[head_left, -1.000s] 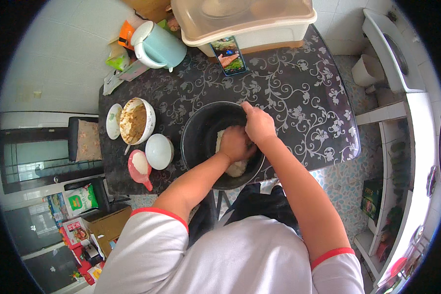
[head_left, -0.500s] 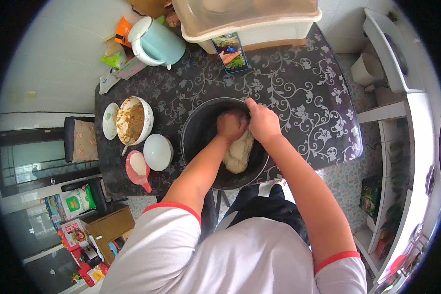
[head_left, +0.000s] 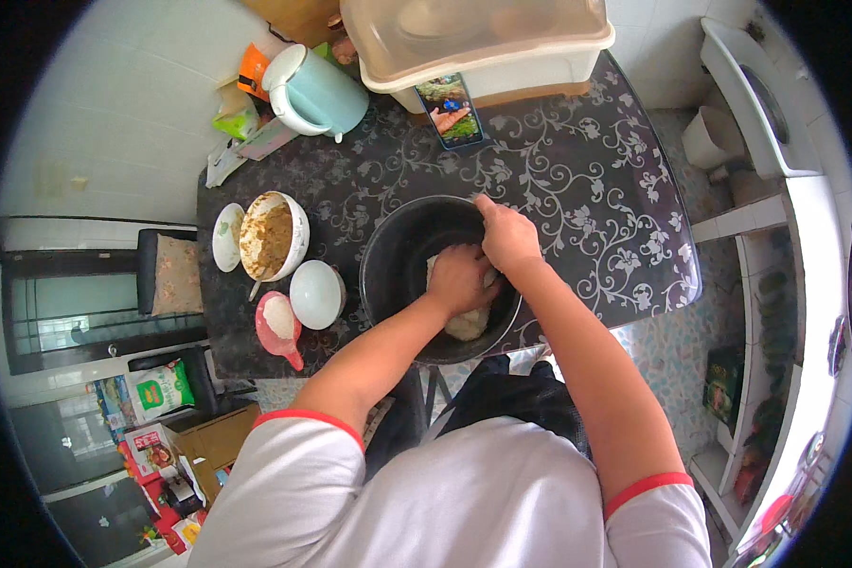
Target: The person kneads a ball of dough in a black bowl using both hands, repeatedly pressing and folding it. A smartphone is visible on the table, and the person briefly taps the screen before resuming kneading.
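A large dark basin (head_left: 388, 260) stands at the table's near edge with a pale lump of dough (head_left: 468, 326) inside. My left hand (head_left: 458, 280) reaches into it and grips the top of the dough, its fingers curled and partly sunk in. Over the right side of the rim my right hand (head_left: 509, 237) is closed, with the thumb pointing up along the edge. Left of the basin are an empty white bowl (head_left: 317, 294) and a pink scoop (head_left: 278, 322) holding white flour.
A bowl of brown filling (head_left: 275, 237) stands beside a small white dish (head_left: 227, 237) at the left. Farther back are a light blue kettle (head_left: 327, 93), a phone (head_left: 450, 112) with a lit screen, and a big lidded plastic box (head_left: 502, 85). White shelves (head_left: 762, 312) line the right.
My left hand has come down and toward me, from the far part of the basin onto the dough. The right hand keeps its hold on the rim. The view has shifted slightly.
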A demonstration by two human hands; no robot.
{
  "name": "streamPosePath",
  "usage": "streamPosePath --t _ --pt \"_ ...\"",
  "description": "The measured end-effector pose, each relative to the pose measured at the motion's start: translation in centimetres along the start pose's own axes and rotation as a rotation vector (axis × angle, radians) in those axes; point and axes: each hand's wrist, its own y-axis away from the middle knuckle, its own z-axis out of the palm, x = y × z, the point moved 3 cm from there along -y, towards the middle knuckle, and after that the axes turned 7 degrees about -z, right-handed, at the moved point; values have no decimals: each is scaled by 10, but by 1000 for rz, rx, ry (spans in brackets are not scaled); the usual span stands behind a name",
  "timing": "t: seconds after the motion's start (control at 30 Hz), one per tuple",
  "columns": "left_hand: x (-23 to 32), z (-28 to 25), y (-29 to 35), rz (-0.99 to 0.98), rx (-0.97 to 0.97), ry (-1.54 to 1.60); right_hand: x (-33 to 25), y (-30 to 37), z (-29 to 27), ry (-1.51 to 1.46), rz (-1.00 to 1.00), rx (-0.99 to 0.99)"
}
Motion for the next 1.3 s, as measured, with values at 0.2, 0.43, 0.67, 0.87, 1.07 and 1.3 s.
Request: streamPosePath --t 0.2,0.43,0.67,0.87,1.07,1.3 --pt "-35 31 -29 -50 82 223 5 3 7 -19 -30 48" --pt "-60 40 -49 -30 161 259 13 1 8 16 -66 119" --pt "-57 36 -48 -189 85 191 5 -4 9 24 -89 159" --pt "-6 -40 -26 -273 -290 244 5 -2 1 57 12 53" --pt "9 -37 5 301 283 41 7 -4 5 24 -15 58" --pt "-15 20 -35 -150 -46 85 6 1 8 -15 -47 103"
